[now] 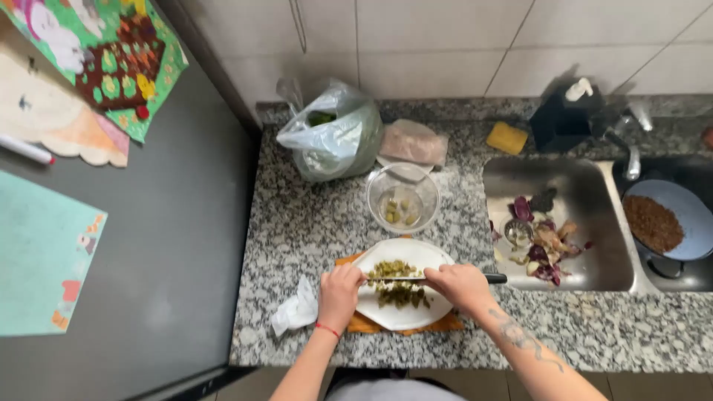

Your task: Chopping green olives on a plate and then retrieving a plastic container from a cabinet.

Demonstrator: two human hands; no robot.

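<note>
A white plate (413,254) lies on an orange cloth (364,324) at the counter's front edge, with chopped green pieces (399,294) heaped on it. My right hand (462,284) is shut on a black-handled knife (496,279) whose blade lies across the green pieces. My left hand (340,291) rests at the plate's left rim, its fingertips touching the blade's tip end. A clear glass bowl (402,197) with a few green pieces stands just behind the plate.
A crumpled white tissue (296,309) lies left of the plate. Behind are a plastic bag of greens (331,137), a wrapped packet (413,141) and a yellow sponge (507,137). The sink (587,182) holds vegetable scraps; a blue plate (691,212) of brown food sits at right.
</note>
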